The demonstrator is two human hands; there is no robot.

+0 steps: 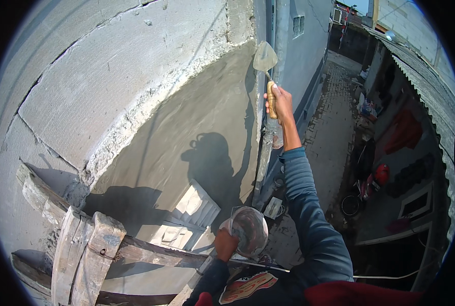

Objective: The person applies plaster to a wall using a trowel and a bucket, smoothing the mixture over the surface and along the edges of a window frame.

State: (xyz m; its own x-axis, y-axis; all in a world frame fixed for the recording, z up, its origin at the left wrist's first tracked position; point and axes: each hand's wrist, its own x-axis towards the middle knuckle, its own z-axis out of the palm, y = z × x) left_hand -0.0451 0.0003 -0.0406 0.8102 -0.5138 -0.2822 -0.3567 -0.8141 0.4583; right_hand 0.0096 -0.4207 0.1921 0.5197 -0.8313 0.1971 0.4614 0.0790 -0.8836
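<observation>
My right hand (279,102) is wrapped round the wooden handle of a pointed trowel (265,57), arm stretched far forward. The metal blade points up against the edge of the wall, at the border of smooth grey wet-looking plaster (207,97). Low in the view, my left hand (226,244) is closed at the left side of a bucket (260,224), gripping its rim or handle; which one I cannot tell. Grey mortar smears the inside of the bucket. My shadow falls across the plastered patch.
Rough wooden scaffold poles (105,239) cross at the lower left. Bare pale blocks (120,71) border the plaster. A vertical pipe (281,51) runs beside the wall corner. Far below on the right lie a paved alley (322,132), a red motorbike (365,188) and a corrugated roof (421,76).
</observation>
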